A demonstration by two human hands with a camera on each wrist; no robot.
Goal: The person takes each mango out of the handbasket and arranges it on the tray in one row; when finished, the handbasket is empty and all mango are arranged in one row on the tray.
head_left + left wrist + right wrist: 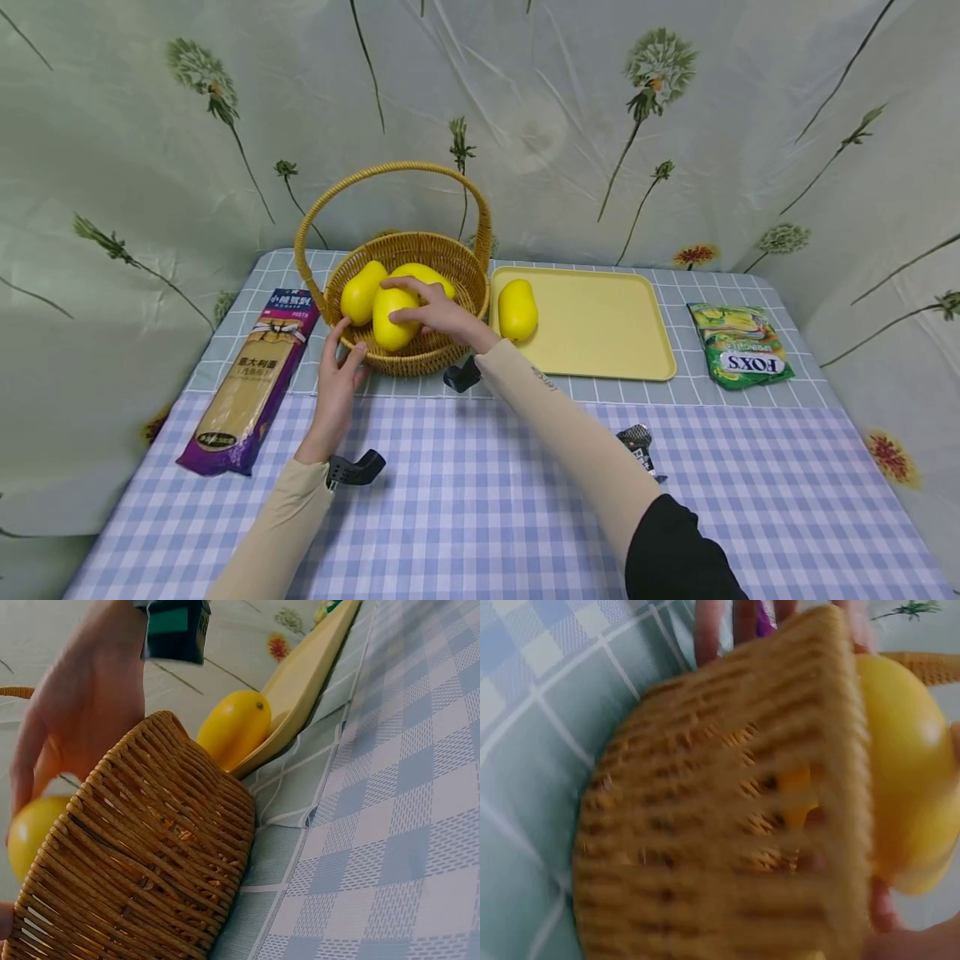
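A wicker basket [420, 363] with a tall arched handle holds several yellow mangoes. My right hand [442, 317] reaches over the basket's front rim and grips the nearest mango [391, 325], thumb and fingers on either side of it. In the right wrist view this mango [904, 772] rises at the rim. Two other mangoes [363, 293] lie behind it in the basket. My left hand [339, 375] is at the basket's left front rim, thumb and fingers spread and touching the wicker. Another mango [517, 311] lies on the yellow tray [600, 325].
A purple pasta packet [251, 379] lies left of the basket. A green FOX'S bag [741, 346] is right of the tray. One small black packet [637, 446] sits partly behind my right forearm. The flowered curtain [540, 125] hangs behind the checked cloth [480, 500].
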